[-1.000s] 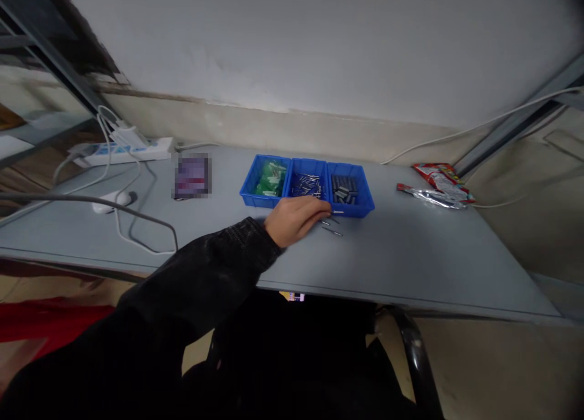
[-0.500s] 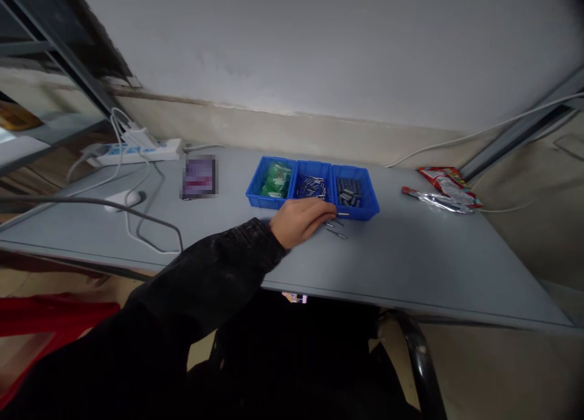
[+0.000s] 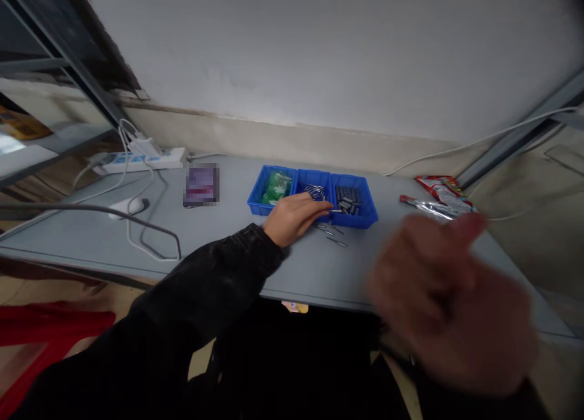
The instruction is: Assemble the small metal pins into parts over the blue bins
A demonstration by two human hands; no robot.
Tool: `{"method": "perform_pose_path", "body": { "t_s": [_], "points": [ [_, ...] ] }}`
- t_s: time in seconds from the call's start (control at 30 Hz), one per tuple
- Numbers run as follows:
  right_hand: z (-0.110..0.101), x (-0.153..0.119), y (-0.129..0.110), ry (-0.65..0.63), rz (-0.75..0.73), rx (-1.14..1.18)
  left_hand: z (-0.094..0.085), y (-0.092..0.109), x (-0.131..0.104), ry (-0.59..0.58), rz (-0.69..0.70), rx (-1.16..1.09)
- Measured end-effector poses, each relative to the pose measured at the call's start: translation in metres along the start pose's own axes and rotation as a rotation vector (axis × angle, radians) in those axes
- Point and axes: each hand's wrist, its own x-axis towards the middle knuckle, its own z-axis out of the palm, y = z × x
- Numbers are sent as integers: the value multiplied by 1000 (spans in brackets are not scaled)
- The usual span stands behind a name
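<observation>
My left hand pinches a slim metal pin between thumb and fingertips, just over the front edge of the blue bins. Beneath the fingers is the middle blue bin, which holds several shiny metal pins. Dark grey cylinders lie in the right-hand bin. The left bin contains green and white pieces. Several loose pins rest on the table in front of the bins. Close to the camera, my right hand is smeared by motion, and its finger positions are unclear.
A white power strip with cables stands at the back left of the grey table. Near it lie a blurred-out purple item and a white plug. Red and silver packets lie at the right. A phone-like screen shows below the table edge.
My right hand has come into view at the lower right. My left hand has shifted slightly left relative to the bins, still pinching a pin. More loose pins show beside it.
</observation>
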Motion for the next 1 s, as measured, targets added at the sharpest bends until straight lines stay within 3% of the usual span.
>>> {"method": "perform_pose_path", "body": {
  "t_s": [0.07, 0.13, 0.2, 0.3, 0.4, 0.53, 0.7, 1.0],
  "points": [
    [-34, 19, -29, 264, -276, -183, -6, -5, 8, -8, 22, 49],
    [-69, 45, -43, 417, -551, -412, -12, -10, 18, -25, 37, 112],
    [-102, 72, -39, 497, -805, -687, -16, -15, 29, -31, 42, 183],
    [-136, 105, -10, 571, -935, -1040, -19, -24, 42, -44, 27, 280],
    [-147, 118, 25, 587, -912, -1352, -19, -31, 44, -64, -10, 333],
    [-138, 116, 53, 386, -852, -1605, -19, -37, 35, -78, -49, 344],
    [-130, 113, 61, 315, -758, -1637, -20, -38, 28, -31, -93, 297],
    [-144, 112, 64, 321, -740, -1695, -18, -30, 26, 69, -147, 218]
  ]
}}
